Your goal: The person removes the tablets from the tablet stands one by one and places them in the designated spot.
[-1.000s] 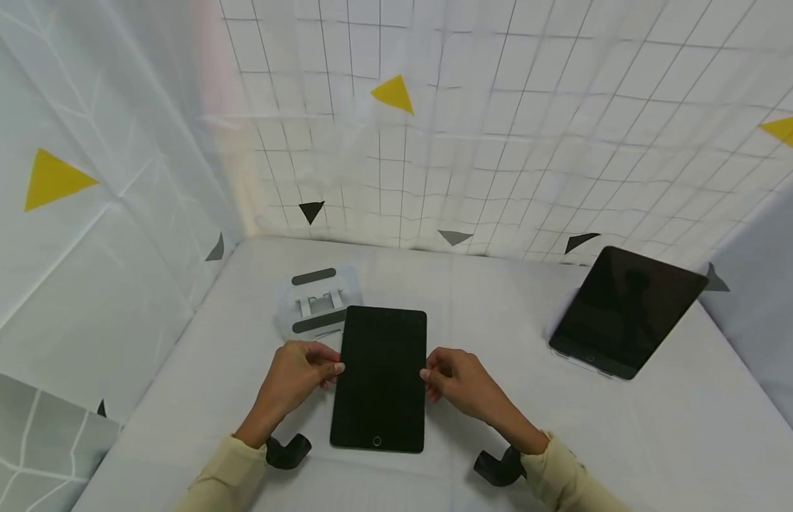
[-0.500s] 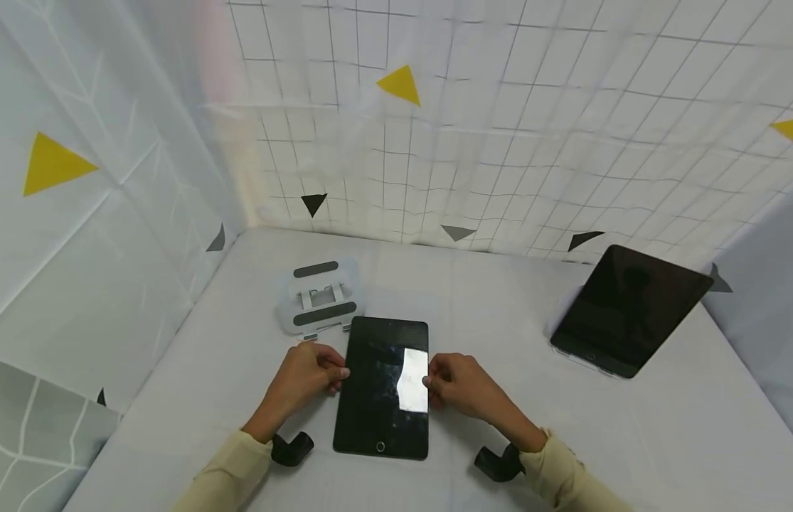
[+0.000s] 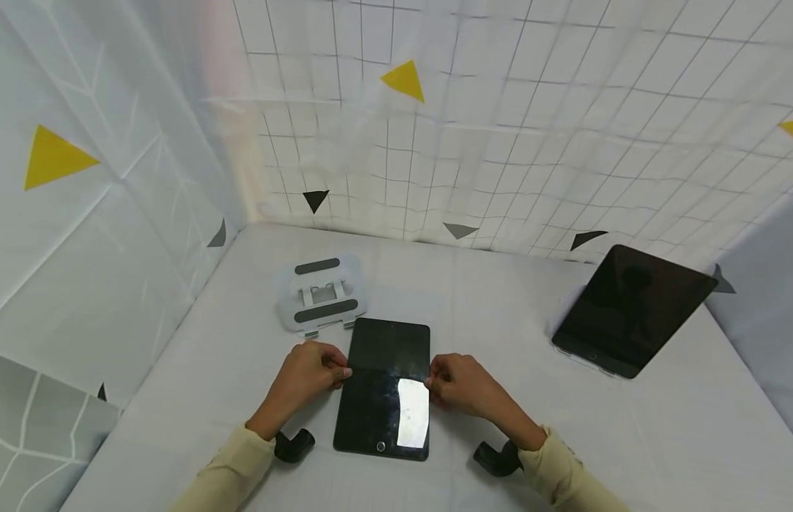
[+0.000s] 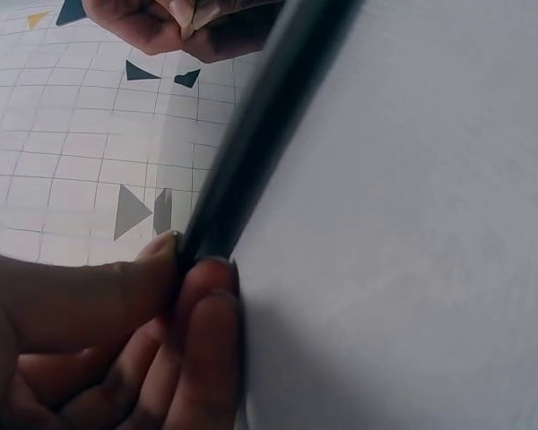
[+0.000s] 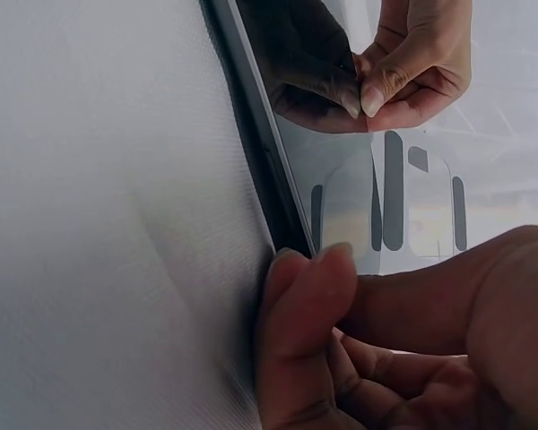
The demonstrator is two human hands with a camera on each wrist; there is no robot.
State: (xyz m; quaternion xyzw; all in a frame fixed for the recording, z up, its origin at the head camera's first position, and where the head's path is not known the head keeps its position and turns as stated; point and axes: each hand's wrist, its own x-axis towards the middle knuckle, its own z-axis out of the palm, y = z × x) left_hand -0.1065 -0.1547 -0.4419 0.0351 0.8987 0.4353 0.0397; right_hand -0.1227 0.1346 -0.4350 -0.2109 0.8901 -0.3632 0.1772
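The underside of my black-faced tablet [image 3: 370, 398] is hidden in the head view, and a white glare covers the lower right of its screen, just beside the round home button [image 3: 380, 446]. Whether the lower edge touches the white table [image 3: 498, 306], I can't tell. Both wrist views show it nearly edge-on, and it runs off the top of each. The tips of my fingers curl behind that edge, so from above I see little of them.

My left hand [image 3: 313, 373] pinches the left side, thumb in front and curled fingers behind, with a gap no wider than the tablet's thin edge. My right hand [image 3: 460, 384] pinches the right side in the same way, about level with the other. The tablet lies between them, in front of me, its top tipped slightly to the right.

The foldable tablet stand [image 3: 326, 311] is just beyond the upper left corner; whether they touch is hard to make out. Its dark strips show again in the right wrist view. Well off to the right a second tablet [image 3: 633, 313] leans back, hiding most of the pale support behind it. My yellowish sleeves [image 3: 226, 473] are cut off at the bottom.
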